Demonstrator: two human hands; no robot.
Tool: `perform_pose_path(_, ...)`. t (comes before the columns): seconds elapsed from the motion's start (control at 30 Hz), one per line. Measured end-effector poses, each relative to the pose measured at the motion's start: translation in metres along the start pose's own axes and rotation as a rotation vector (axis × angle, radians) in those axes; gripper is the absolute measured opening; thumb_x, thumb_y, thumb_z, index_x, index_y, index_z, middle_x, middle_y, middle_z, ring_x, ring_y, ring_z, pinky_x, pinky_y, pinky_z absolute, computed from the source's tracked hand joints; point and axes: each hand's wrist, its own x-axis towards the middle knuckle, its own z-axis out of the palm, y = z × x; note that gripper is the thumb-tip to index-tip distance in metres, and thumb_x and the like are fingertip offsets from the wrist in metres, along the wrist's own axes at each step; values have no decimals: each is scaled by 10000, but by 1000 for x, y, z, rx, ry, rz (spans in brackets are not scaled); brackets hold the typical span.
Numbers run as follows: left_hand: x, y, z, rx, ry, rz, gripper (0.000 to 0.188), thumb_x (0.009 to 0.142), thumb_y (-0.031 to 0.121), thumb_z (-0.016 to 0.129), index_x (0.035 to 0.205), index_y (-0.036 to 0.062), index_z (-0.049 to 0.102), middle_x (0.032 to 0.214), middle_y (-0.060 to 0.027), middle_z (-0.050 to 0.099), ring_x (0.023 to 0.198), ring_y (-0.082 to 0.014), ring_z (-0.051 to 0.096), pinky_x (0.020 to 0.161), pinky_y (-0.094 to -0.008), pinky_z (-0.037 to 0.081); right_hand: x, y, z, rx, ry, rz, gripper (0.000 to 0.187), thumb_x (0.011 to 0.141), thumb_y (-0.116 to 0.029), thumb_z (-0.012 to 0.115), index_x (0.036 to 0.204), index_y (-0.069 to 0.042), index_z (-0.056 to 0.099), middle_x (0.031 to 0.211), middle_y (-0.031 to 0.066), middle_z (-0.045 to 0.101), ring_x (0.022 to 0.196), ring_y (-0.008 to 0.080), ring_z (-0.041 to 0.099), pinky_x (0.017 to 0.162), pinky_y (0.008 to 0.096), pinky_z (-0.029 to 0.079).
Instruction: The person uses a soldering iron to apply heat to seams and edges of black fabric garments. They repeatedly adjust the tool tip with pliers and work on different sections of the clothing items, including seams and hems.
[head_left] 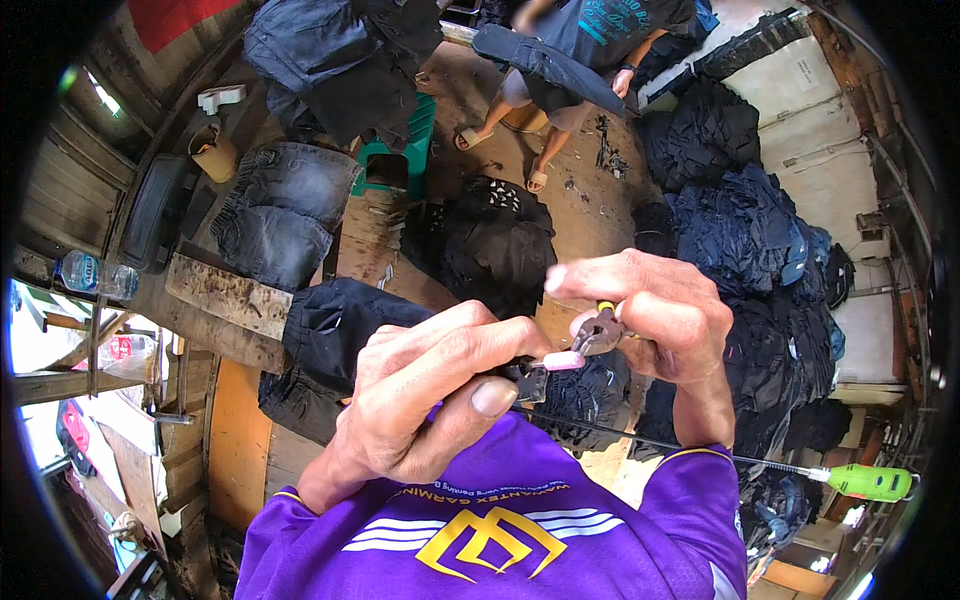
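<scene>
I see left hand [415, 385] pinching dark tool [527, 382], right hand [660, 315] gripping pliers [600, 334], which could skid off pink tip [564, 360] if squeezed loosely.

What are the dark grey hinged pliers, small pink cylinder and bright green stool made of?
Dark grey hinged pliers: probably metal, from their dull sheen. Small pink cylinder: looks matte; perhaps abrasive stone, though plastic remains possible. Bright green stool: likely smooth moulded plastic, given its uniform colour.
</scene>
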Motion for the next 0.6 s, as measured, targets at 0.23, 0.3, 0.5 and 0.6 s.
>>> perform_pose_path(0.23,1,2,-1,-37,-21,-41,296,989,28,628,1248,-106,678,1005,-165,735,667,-222,612,563,-348,490,1,1,7,71,76,8,277,885,-183,794,762,17,648,1021,218,814,934,376,820,729,396,654)
perform_pose_path(0.3,1,2,0,-38,-8,-46,290,992,29,627,1245,-104,680,997,-165,732,666,-221,607,566,-348,488,0,1,3,-16,18,20,287,871,-200,802,759,8,639,972,195,809,851,346,814,680,372,629)
perform_pose_path(0.5,1,2,-2,-28,-20,-65,280,996,25,625,1237,-106,681,973,-161,722,656,-215,586,559,-346,473,-2,0,1,-148,5,-33,343,831,-261,841,743,0,636,821,103,735,649,254,718,564,336,523)
perform_pose_path(0.6,1,0,-3,-12,-22,-45,280,995,21,625,1233,-116,677,972,-163,723,651,-216,583,555,-344,471,-3,-4,-3,-132,-44,-14,333,872,-237,842,816,18,635,812,108,727,650,233,724,565,325,536)
